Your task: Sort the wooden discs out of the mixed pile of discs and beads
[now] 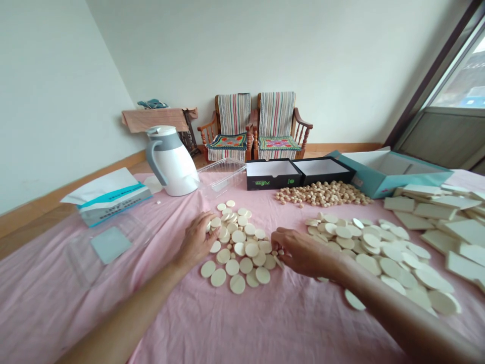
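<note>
In the middle of the pink cloth lies a loose heap of small pale round wooden discs [237, 284], with a few little wooden beads among them. At the heap's left edge is my left hand [197, 240], its thumb and fingers closed around a small wooden disc [215, 222]. My right hand [293, 248] is at the right edge, fingers curled down. Below its fingertips a tilted disc [278, 261] shows edge-on; what the fingers hold is hidden. To the right of that hand spreads a pile of larger round discs [390, 268].
Wooden beads [322, 193] lie before two black boxes [275, 183]. A teal box [401, 177] and square wooden tiles [466, 232] are at right. At left stand a white-grey jug [176, 167], a tissue pack [113, 199] and clear plastic trays [223, 174]. Two chairs [235, 116] stand behind.
</note>
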Available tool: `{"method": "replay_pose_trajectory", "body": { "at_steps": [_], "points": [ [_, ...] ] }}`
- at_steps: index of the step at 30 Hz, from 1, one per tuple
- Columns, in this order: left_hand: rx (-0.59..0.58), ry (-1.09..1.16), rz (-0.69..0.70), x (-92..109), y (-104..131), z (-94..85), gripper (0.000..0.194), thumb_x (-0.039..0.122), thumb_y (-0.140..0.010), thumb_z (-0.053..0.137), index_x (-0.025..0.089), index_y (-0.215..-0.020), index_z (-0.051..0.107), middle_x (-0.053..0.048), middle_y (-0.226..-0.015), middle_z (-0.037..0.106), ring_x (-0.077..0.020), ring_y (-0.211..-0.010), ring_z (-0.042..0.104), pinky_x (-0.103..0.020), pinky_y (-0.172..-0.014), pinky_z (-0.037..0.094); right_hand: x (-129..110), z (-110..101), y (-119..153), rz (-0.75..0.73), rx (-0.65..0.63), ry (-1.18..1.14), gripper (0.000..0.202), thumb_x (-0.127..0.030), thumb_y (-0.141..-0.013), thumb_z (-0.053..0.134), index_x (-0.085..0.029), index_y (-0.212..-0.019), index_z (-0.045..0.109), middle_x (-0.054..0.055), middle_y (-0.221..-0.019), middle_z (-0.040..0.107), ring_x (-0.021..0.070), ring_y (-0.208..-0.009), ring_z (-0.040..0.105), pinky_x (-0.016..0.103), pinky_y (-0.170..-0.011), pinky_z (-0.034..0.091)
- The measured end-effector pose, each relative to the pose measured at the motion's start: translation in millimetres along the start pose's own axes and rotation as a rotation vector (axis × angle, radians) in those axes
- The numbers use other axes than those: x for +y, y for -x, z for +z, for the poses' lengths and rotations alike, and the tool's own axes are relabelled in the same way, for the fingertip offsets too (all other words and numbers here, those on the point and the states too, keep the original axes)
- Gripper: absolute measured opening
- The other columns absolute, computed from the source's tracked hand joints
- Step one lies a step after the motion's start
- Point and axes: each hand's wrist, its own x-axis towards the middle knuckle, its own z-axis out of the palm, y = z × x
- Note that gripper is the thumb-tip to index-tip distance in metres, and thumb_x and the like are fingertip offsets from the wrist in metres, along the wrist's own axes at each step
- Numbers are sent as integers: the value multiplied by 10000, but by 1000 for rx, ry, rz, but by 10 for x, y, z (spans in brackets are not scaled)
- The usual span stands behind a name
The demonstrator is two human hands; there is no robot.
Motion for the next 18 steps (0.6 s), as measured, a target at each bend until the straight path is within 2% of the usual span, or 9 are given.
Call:
{"method": "replay_pose_trajectory", "body": {
  "at_steps": [5,10,13,15,18],
  "points": [
    [-16,-2,-4,-10,1,6,353,379,-877,474,165,-1150,542,-131,-1243,571,-268,-1210,497,-463,-1035,402,108,-29,-59,13,4,14,187,-69,-737,480,-167,-840,601,61,-858,619,139,-734,559,226,-632,364],
    [-22,-3,-5,1,-1,-6,356,383,-880,467,165,-1150,543,-128,-1245,570,-271,-1214,495,-464,-1035,402,582,-198,-358,206,142,162,249,3,-626,491,-157,-755,632,54,-801,628,153,-764,554,222,-657,369],
    [-29,-9,-5,-5,0,-7,361,385,-886,460,152,-1146,547,-137,-1243,571,-276,-1220,490,-462,-1037,400,841,-290,-527,300,247,211,272,1,-658,463,-129,-817,641,100,-872,627,184,-827,559,244,-683,372],
    [-32,-8,-1,-16,3,-1,357,383,-889,460,153,-1148,547,-135,-1243,571,-272,-1221,489,-456,-1040,398,893,-313,-578,329,325,218,315,-18,-705,438,-113,-931,636,128,-941,619,199,-856,559,259,-694,375],
    [-36,-12,0,-32,10,12,359,377,-889,467,156,-1164,534,-129,-1258,561,-265,-1230,480,-450,-1042,396,761,-279,-542,295,357,153,306,-51,-726,460,-128,-968,630,103,-918,633,180,-813,567,252,-692,382]
  ]
}}
